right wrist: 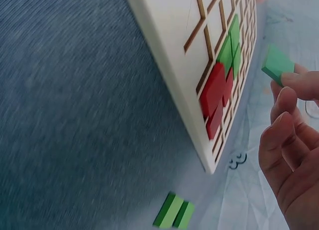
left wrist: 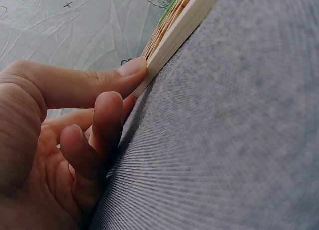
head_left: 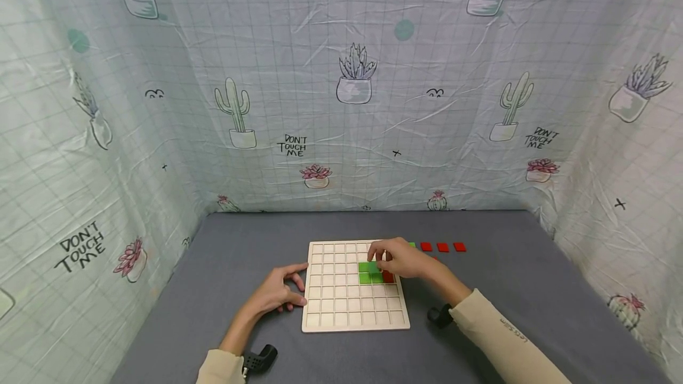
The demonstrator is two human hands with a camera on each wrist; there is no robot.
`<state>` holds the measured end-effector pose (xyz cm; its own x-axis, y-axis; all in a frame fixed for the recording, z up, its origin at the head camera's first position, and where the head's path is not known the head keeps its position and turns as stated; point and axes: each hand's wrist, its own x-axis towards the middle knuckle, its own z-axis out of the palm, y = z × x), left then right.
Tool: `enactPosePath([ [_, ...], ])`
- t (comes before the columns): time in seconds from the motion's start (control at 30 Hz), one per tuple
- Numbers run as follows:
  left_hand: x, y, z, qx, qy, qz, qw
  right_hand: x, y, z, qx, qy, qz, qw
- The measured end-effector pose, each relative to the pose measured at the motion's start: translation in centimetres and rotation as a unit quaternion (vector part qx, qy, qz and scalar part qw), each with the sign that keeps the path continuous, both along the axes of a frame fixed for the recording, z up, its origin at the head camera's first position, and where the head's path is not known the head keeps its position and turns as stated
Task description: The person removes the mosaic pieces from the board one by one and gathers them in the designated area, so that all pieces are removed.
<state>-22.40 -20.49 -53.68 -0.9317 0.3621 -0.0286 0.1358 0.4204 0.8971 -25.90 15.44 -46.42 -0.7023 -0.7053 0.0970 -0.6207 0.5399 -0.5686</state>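
A square wooden grid board (head_left: 341,312) lies on the grey table. Against its left edge rests my left hand (head_left: 274,291), thumb and index finger spread apart and touching the side; the other fingers curl loosely in the left wrist view. My right hand (head_left: 401,258) hovers over the board's right part. Between its thumb and index finger it pinches a green tile (right wrist: 278,65), raised above the board in the right wrist view. Green tiles (head_left: 365,278) and red tiles (right wrist: 213,90) sit side by side in the grid cells below, the red ones partly hidden by the hand in the head view.
Loose red tiles (head_left: 443,247) lie in a row on the table beyond the right hand. Two loose green tiles (right wrist: 177,211) lie off the board's corner. A patterned cloth (head_left: 341,123) hangs behind the table and along both sides.
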Motion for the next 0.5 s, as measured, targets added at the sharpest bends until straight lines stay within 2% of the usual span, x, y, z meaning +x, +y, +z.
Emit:
enactPosePath([
  [0.23, 0.0, -0.1, 0.1, 0.002, 0.002, 0.000, 1.0000, -0.2, 1.7, 0.2, 0.002, 0.019, -0.013, 0.9997],
  [0.5, -0.1, 0.0, -0.1, 0.002, 0.005, -0.003, 1.0000, -0.2, 3.9, 0.4, -0.009, 0.010, -0.025, 0.9996],
])
